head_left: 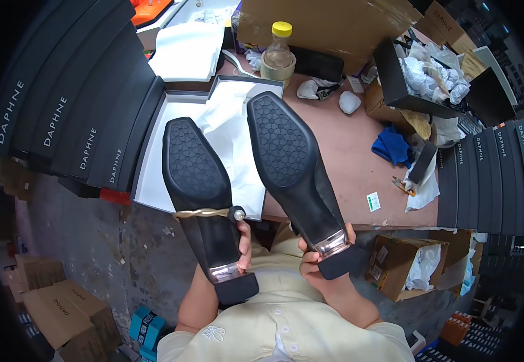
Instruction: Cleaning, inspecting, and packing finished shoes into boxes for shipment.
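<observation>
We hold both shoes soles-up above the open box (153,175): left hand (238,253) gripping the left shoe (198,181), right hand (322,265) gripping the right shoe (289,157). Neither is boxed yet.

Your left hand (242,244) is raised in front of your chest, fingers curled shut in a grip, thumb showing on the right side. Your right hand (319,262) sits level with it, close beside, also clenched. Both bare forearms rise from below, elbows bent.
</observation>
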The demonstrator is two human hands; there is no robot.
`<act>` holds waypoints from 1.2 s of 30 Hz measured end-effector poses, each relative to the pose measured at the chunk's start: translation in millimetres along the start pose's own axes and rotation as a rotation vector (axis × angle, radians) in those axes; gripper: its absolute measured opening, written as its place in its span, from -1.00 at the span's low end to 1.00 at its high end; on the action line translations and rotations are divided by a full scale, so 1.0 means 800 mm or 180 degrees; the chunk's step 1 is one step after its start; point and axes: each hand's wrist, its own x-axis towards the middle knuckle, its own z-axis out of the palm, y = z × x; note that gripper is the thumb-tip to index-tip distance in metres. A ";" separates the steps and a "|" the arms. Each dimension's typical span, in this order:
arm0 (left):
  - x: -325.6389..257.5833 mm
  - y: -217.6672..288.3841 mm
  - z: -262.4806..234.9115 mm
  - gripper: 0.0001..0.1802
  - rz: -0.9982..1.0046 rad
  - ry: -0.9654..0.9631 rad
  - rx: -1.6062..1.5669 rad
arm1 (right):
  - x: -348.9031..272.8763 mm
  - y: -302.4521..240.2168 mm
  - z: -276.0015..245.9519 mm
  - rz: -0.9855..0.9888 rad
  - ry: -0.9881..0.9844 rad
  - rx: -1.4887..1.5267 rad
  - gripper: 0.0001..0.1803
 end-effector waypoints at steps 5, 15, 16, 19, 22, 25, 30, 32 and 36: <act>0.019 -0.017 0.057 -0.54 -0.0085 0.1315 0.0565 | 0.004 0.000 -0.010 0.0179 -0.0265 -0.0059 -0.14; 0.022 0.008 0.042 -0.74 -0.1772 0.0408 0.0360 | 0.012 -0.005 -0.033 0.0695 -0.0968 0.0098 -0.10; 0.023 0.009 0.045 -0.75 -0.1796 0.0463 0.0338 | 0.013 -0.005 -0.039 0.0641 -0.1087 0.0068 -0.09; 0.030 0.007 0.063 -0.75 -0.1792 0.0756 0.0290 | 0.010 0.002 -0.009 0.0529 -0.0602 -0.0232 -0.15; 0.025 0.007 0.059 -0.67 -0.1691 0.0587 0.0410 | 0.011 -0.001 -0.015 0.0532 -0.0830 -0.0533 -0.17; 0.011 -0.001 0.062 -0.59 -0.1499 0.0801 0.0119 | 0.015 -0.001 -0.020 0.0590 -0.0972 -0.0692 -0.22; -0.007 -0.003 0.050 -0.54 -0.1294 0.0874 -0.0424 | 0.015 -0.019 -0.093 0.0189 -0.0915 -0.0686 -0.57; -0.022 -0.012 0.026 -0.55 -0.1156 0.0611 -0.0216 | 0.015 -0.032 -0.106 0.0022 -0.0688 -0.0650 -0.55; -0.010 0.001 0.019 -0.56 -0.1558 0.0222 -0.0591 | 0.019 -0.027 -0.031 -0.1040 0.0275 -0.1387 -0.46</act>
